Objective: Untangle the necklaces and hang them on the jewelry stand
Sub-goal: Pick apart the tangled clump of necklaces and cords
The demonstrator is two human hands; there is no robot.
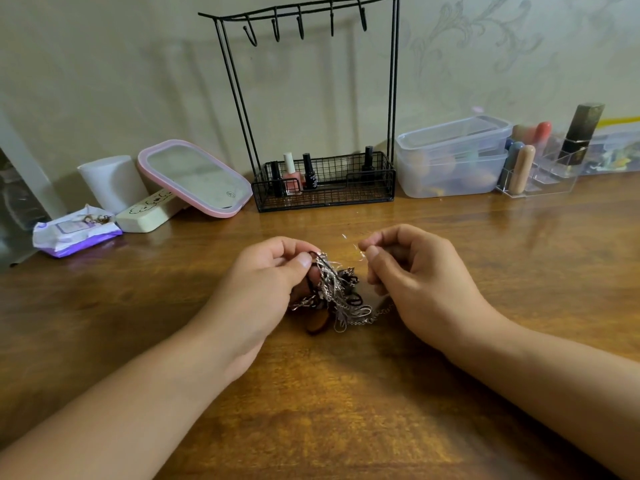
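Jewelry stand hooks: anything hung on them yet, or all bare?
All bare. The jewelry stand shows five empty hooks; the necklaces remain one clump between both hands.

My two bare hands and forearms, seen from above.

My left hand [266, 271] and right hand [412, 268] wear no rings, gloves or bracelets. Both forearms are uncovered as far as the bottom edge of the view, with no sleeve, watch or band showing. The thumbnails are short, rounded and unpainted.
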